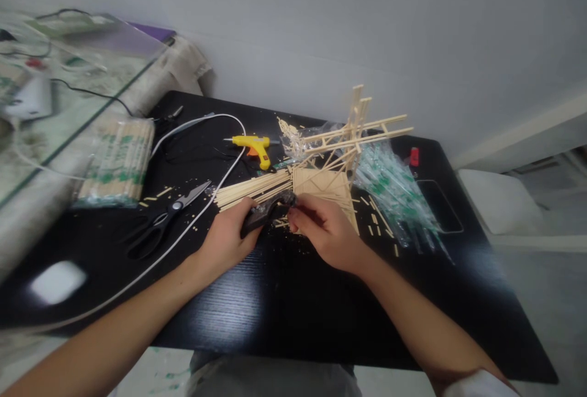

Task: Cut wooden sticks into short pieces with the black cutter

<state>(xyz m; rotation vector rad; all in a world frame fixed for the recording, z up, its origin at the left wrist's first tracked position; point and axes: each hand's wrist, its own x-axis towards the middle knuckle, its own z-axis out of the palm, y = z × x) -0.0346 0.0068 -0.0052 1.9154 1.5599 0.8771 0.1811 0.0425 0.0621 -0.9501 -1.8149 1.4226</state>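
My left hand is closed round a black hand tool with a curved, dark head; its exact kind is unclear. Close by, my right hand has its fingers pinched at the tool's head, and whatever lies between them is hidden. Just behind both hands lie loose thin wooden sticks and a flat panel of sticks. A frame built of sticks rises behind the panel.
Black scissors and a yellow glue gun lie left of the sticks. A white cable crosses the black table. Bagged sticks stand left; green-printed plastic wrappers, a phone and a red object lie right.
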